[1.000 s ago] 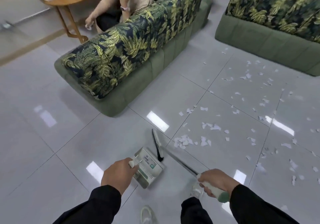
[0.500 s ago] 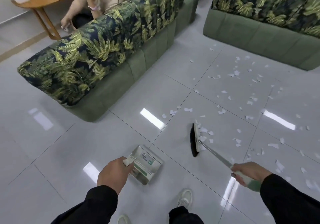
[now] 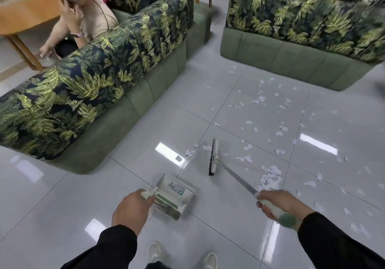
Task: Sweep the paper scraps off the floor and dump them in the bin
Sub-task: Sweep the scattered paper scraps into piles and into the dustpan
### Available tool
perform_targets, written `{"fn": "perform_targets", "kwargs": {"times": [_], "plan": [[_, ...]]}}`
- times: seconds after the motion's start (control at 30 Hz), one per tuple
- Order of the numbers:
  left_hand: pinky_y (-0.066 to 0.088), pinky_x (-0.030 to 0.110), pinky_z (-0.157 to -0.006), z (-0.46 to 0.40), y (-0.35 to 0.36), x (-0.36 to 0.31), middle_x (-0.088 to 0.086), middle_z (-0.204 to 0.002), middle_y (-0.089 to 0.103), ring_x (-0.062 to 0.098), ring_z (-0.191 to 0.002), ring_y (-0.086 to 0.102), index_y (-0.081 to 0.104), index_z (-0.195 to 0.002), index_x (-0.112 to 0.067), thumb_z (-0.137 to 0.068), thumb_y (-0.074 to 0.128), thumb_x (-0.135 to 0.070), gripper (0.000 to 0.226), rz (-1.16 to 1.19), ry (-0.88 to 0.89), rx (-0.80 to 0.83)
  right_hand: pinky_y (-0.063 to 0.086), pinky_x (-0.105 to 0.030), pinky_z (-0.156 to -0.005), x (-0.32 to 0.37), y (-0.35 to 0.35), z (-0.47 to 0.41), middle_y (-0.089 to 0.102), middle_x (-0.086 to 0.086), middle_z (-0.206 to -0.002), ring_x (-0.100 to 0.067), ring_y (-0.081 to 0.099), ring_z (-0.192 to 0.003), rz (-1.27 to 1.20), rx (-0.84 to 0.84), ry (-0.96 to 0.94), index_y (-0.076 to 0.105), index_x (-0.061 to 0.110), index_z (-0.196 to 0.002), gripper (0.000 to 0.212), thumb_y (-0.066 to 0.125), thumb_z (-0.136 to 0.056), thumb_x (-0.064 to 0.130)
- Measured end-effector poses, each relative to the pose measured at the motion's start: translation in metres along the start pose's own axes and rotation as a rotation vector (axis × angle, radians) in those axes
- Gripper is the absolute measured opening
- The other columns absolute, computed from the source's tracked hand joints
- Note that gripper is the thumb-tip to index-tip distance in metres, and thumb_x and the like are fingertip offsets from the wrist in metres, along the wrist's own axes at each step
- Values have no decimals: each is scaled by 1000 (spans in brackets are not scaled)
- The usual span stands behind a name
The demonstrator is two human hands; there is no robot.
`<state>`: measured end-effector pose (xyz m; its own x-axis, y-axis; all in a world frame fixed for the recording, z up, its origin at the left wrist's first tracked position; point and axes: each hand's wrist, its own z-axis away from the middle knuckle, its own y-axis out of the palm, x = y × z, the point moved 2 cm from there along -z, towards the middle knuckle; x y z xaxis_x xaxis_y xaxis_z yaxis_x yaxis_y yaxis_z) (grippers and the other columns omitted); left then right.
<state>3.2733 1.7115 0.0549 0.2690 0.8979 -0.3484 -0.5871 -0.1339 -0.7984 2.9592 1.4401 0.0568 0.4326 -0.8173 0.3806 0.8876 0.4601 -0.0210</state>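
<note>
Head view looks down on two pale shoes (image 3: 210,260) at the near edge of the grey tiled floor (image 3: 52,206). Just beyond them, the left hand (image 3: 131,210) grips the handle of a dustpan (image 3: 177,198), while the right hand (image 3: 279,204) is wrapped round the grip of a broom (image 3: 213,157) whose head is down on the tiles. Paper scraps (image 3: 269,178) lie heaped just right of the broom shaft and scattered farther out toward the right sofa (image 3: 295,46). A seated person (image 3: 89,23) is behind the left sofa (image 3: 93,85).

left grip (image 3: 133,210) fisted, right grip (image 3: 279,203) (outstretched) clenched
</note>
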Motion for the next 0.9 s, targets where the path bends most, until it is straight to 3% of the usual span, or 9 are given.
{"fn": "perform_targets", "kwargs": {"times": [0.23, 0.43, 0.63, 0.77, 0.9], "plan": [[38, 25, -53, -67, -43, -4, -8, -66, 60, 9, -60, 54, 58, -77, -33, -100, 53, -51, 30, -18, 47, 27, 46, -18, -40, 48, 146, -37, 62, -20, -80, -17, 47, -46, -104, 131, 48, 60, -7, -104, 16, 63, -91, -1], [40, 23, -54, -143, -80, 3, -10, -71, 63, 7, -64, 56, 57, -79, -33, -99, 53, -53, 28, -73, 67, 72, 46, -19, -39, 69, 230, -85, 62, -22, -78, -17, 47, -44, -97, 148, 127, 59, -6, -106, 17, 62, -90, -3], [39, 22, -55, -195, -99, 0, -11, -75, 64, 7, -70, 60, 63, -91, -35, -98, 53, -51, 21, -221, 131, 145, 48, -20, -39, 95, 213, -102, 63, -25, -84, -18, 46, -41, -126, 36, 122, 59, -10, -111, 21, 63, -91, -2], [40, 22, -58, -211, -100, -19, -14, -84, 66, 6, -75, 59, 65, -112, -39, -100, 49, -55, 26, -258, 209, 153, 51, -21, -41, 112, 165, -98, 65, -26, -86, -18, 47, -47, -166, -43, 89, 57, -11, -115, 25, 63, -92, -1], [38, 22, -54, -232, -92, -59, -12, -80, 65, 7, -72, 60, 66, -112, -38, -100, 49, -56, 27, -288, 283, 170, 51, -21, -40, 122, 110, -96, 63, -27, -90, -18, 47, -47, -261, -144, 74, 55, -7, -115, 23, 59, -94, 0]]}}
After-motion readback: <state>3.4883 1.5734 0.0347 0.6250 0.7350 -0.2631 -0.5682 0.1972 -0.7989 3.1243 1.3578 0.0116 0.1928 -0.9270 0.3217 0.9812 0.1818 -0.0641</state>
